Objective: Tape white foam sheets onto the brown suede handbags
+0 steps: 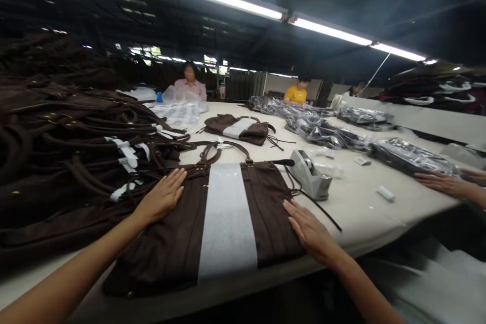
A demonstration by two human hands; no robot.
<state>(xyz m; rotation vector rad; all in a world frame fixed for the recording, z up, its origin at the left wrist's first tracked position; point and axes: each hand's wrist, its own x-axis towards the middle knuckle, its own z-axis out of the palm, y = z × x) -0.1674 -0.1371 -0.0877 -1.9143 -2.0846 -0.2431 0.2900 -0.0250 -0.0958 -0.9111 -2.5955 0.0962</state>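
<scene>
A crowded pale tabletop (360, 220)

It stretches from the bottom of the frame towards the back of the room. On its left side the pile of brown bags (56, 147) is heaped high, which seems to leave the middle free for a single one. There, at lower centre, the front bag (269, 212) lies flat, handles pointing away, perhaps so both sides are within reach. A white band (228, 217) runs down its middle. Clear-wrapped packages (413, 154) lie to the right, apart from the unwrapped goods; at the right edge another person's hand (442, 182) touches the nearest. Above centre, the second bag (216, 124) wears a similar strip.

The left hand (161, 197) rests palm down at the front bag's upper left, the right hand (309, 230) along its right side. Both have straight fingers and grip nothing; I'd say they keep the bag flat.

The tape dispenser (313, 182) stands just beyond the right hand, handily close. Smallest is a white block (386, 193), right of it.
</scene>
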